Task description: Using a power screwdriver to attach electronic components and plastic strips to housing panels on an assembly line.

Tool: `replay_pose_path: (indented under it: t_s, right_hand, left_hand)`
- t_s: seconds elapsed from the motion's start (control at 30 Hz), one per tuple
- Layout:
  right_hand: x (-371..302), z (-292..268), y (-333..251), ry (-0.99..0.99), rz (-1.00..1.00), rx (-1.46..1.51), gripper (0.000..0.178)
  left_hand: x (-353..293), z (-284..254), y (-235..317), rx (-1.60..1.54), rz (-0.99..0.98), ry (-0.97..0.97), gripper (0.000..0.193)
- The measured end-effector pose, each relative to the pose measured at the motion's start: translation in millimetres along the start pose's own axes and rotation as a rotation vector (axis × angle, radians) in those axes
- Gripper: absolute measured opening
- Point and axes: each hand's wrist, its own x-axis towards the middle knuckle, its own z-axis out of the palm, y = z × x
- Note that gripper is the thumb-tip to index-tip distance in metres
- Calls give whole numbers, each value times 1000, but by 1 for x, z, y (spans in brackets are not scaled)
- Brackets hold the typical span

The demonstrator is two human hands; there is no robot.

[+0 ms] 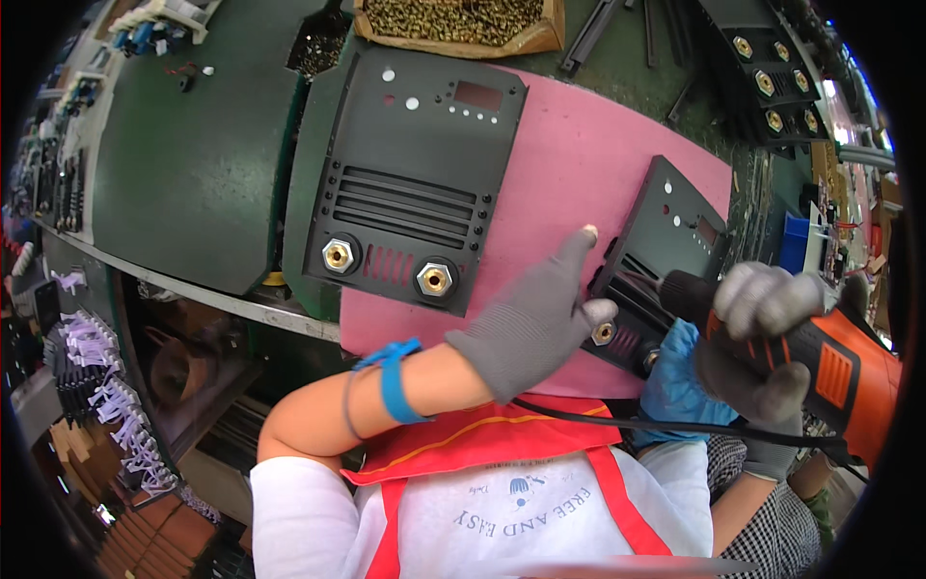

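Observation:
My left hand [540,323], in a grey glove with a bare fingertip, lies at the left edge of a small black metal panel [666,227]. Its index finger is stretched out and its thumb rests by the panel's lower part; I see no firm grip. My right hand [757,304], also gloved, with a blue cover at the wrist, is wrapped round an orange and black power drill [834,362]. The drill's dark nose points at the panel's slotted middle. A larger black panel [405,183] with two brass-centred sockets lies flat to the left.
Both panels lie on a pink mat [569,145]. A cardboard tray [463,43] of small brass parts stands at the far edge. More socketed panels [767,82] are stacked far right. A black cable [617,422] crosses before me. Another person's gloved hand [776,439] is beside the drill.

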Motion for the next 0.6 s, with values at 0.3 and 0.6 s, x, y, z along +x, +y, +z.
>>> replay_pose_path:
  t_s: [0.3,0.6]
  right_hand:
    - [-3,-16,7,249,-160,-26,90]
    - [5,-26,10,392,-156,22,98]
  left_hand:
    - [132,-217,122,796,549,449,27]
    - [285,-233,122,1471,-154,228,30]
